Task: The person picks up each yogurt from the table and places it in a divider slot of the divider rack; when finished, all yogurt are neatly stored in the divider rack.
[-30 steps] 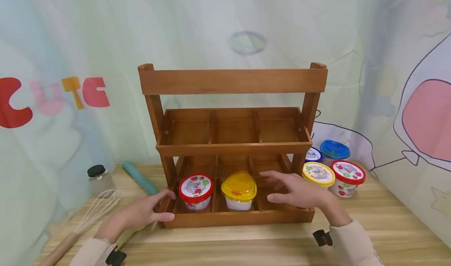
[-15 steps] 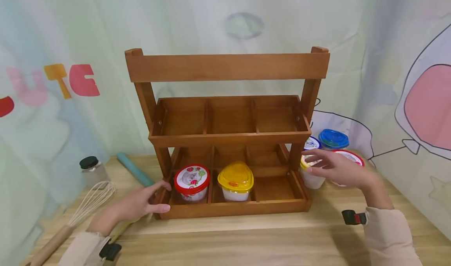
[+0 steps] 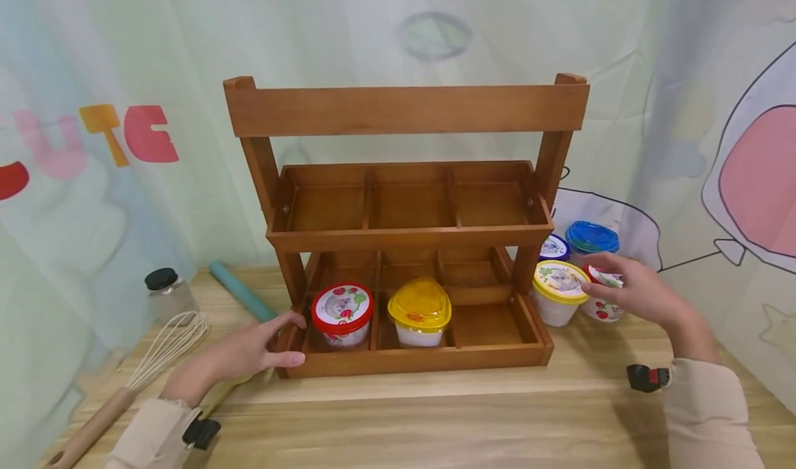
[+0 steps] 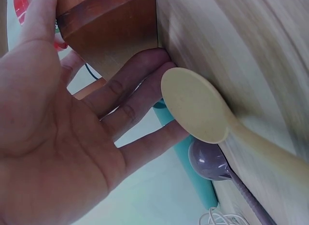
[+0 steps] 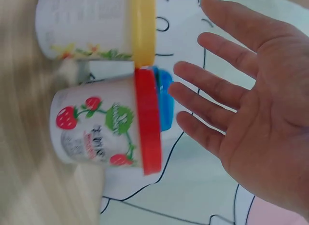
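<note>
A brown wooden two-tier rack [image 3: 407, 237] stands in the middle of the head view. My left hand [image 3: 239, 348] is at its lower left corner, thumb toward the front board and fingers along the end. In the left wrist view those fingers stretch out straight beside the wood. In the lower tier sit a red-lidded tub [image 3: 342, 313] and a yellow domed-lid tub [image 3: 420, 310]. My right hand [image 3: 647, 293] hovers with fingers extended by another red-lidded tub [image 5: 101, 123], partly hiding it in the head view. A yellow-lidded tub [image 3: 555, 293] stands beside that one.
Behind them are a blue-lidded tub [image 3: 592, 237] and a dark-blue-lidded tub [image 3: 553, 248]. On the left lie a whisk [image 3: 164, 348], a teal roller [image 3: 239, 289], a cream spoon [image 4: 195, 104] and a purple ladle [image 4: 208, 160]. A black-capped jar [image 3: 168, 296] stands behind the whisk.
My right hand has moved rightward from the rack's lower right compartment, past the yellow-lidded tub, to the red-lidded tub outside. My left hand has stayed at the rack's left end.
</note>
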Action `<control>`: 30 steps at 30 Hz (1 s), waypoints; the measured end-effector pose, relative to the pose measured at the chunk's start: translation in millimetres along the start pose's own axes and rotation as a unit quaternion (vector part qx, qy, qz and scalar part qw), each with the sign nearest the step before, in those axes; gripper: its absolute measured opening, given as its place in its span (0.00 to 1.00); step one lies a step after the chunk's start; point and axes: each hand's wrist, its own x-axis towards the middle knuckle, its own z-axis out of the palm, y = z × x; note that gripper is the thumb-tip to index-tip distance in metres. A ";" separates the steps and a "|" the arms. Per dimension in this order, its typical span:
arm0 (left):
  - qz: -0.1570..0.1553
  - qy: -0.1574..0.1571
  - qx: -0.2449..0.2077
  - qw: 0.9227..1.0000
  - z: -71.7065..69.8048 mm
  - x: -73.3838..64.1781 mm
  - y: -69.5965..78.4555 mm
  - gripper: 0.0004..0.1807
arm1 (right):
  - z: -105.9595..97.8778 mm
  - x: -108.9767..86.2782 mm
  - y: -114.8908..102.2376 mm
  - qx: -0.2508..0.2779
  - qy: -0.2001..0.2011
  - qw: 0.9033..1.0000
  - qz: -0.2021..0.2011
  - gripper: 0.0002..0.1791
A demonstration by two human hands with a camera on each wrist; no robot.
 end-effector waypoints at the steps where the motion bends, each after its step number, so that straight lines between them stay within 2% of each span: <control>1: -0.001 0.001 0.000 1.000 -0.5 0.0 0.8 0.32 | -0.5 -0.4 2.4 -0.004 0.002 1.000 0.004 0.32; 10: 0.012 0.003 0.005 1.000 -2.1 -1.3 2.4 0.31 | -2.0 -1.7 19.7 -0.026 0.016 0.998 0.048 0.37; 17: -0.001 0.001 0.007 1.000 -0.3 -1.0 1.6 0.31 | 6.5 1.4 31.7 -0.046 0.027 0.996 0.074 0.38; 23: 0.003 0.003 0.009 1.000 0.3 -1.4 1.6 0.31 | 12.1 4.1 35.1 -0.035 0.029 0.994 0.103 0.38; 30: 0.002 0.000 0.002 1.000 0.2 -3.9 3.1 0.31 | 15.8 4.4 35.9 -0.046 0.042 0.991 0.117 0.39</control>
